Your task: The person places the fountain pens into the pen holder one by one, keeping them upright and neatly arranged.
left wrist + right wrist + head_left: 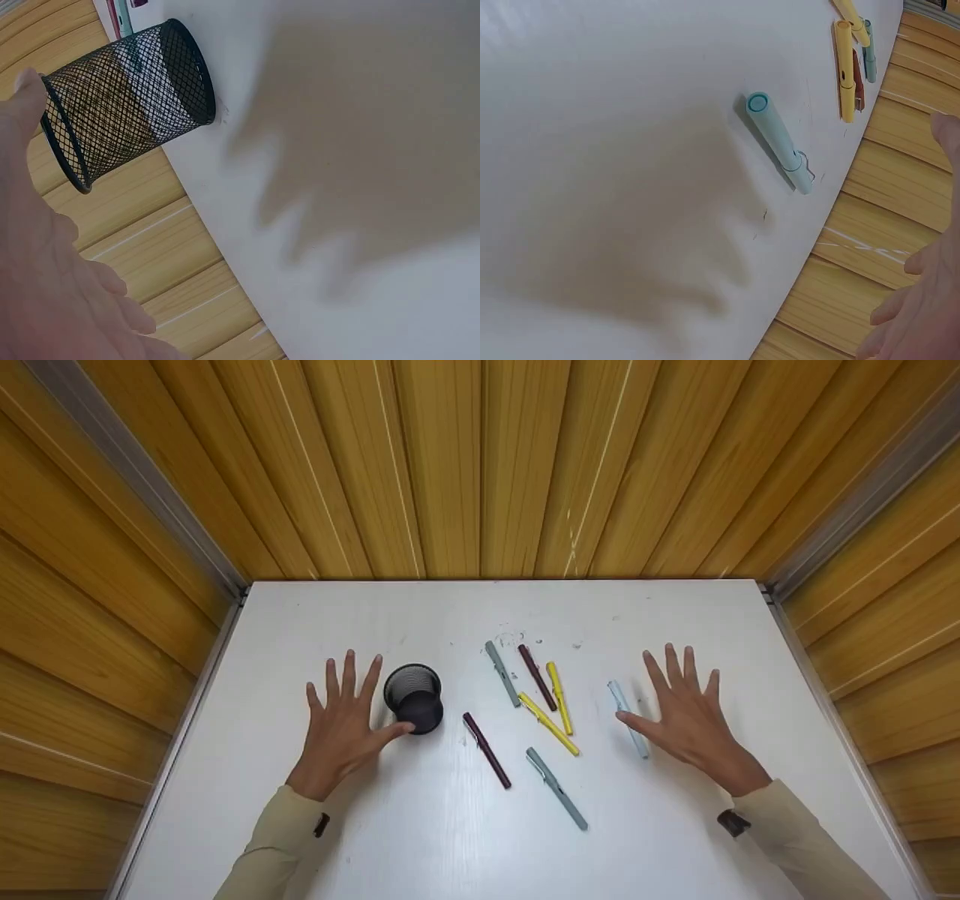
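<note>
Wood-panel wall (450,472) behind and at the sides, white worktop (675,847) in front. Beige sleeves (281,832) reach in from the near edge.

Left hand (341,727): over the worktop, just beside the cup, fingers spread, holds nothing. Thumb overlaps the cup's rim in the head view; can't tell if it touches.

Right hand (694,724): raised over the right side, fingers spread, holds nothing; light blue pen (778,142) lies on the worktop below its thumb.

Black mesh cup (412,681) stands upright, left of centre.

Other pens lie between cup and right hand: two grey-green (557,789), two dark maroon (487,751), two yellow (549,724). One of each sits in the far cluster, plus the second yellow; the other grey-green and maroon lie nearer.
</note>
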Tool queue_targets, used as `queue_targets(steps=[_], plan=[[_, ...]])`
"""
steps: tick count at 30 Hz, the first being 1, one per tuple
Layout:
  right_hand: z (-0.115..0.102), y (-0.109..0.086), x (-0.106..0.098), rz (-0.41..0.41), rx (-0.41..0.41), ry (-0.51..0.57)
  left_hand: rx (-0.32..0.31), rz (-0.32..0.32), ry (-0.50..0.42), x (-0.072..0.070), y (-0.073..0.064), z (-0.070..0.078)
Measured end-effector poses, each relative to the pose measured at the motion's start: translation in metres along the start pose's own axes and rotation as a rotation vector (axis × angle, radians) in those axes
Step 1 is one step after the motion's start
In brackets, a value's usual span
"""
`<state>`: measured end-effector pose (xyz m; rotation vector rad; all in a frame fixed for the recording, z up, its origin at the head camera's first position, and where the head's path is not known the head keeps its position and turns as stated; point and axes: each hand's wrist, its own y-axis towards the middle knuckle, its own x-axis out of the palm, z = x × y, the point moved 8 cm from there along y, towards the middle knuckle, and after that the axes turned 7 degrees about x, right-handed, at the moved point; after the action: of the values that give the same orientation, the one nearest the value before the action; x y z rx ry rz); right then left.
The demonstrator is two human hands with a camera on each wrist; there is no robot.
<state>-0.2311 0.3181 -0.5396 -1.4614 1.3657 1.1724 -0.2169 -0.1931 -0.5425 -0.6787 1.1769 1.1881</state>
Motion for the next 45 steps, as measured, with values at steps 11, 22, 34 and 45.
queue_targets(steps=[11,22,34,45], plan=[[-0.006,-0.002,0.001,0.117,-0.041,0.094,0.054,0.133,-0.092,-0.006,0.006,0.005],[-0.006,-0.009,0.005,0.245,-0.098,0.23,0.027,0.172,-0.336,0.004,0.011,0.0],[0.006,-0.017,0.028,0.204,-0.062,0.346,-0.046,0.17,-0.708,0.028,0.017,0.002],[0.018,-0.014,0.05,0.091,0.054,0.46,-0.055,0.153,-0.866,0.039,0.018,0.005]])
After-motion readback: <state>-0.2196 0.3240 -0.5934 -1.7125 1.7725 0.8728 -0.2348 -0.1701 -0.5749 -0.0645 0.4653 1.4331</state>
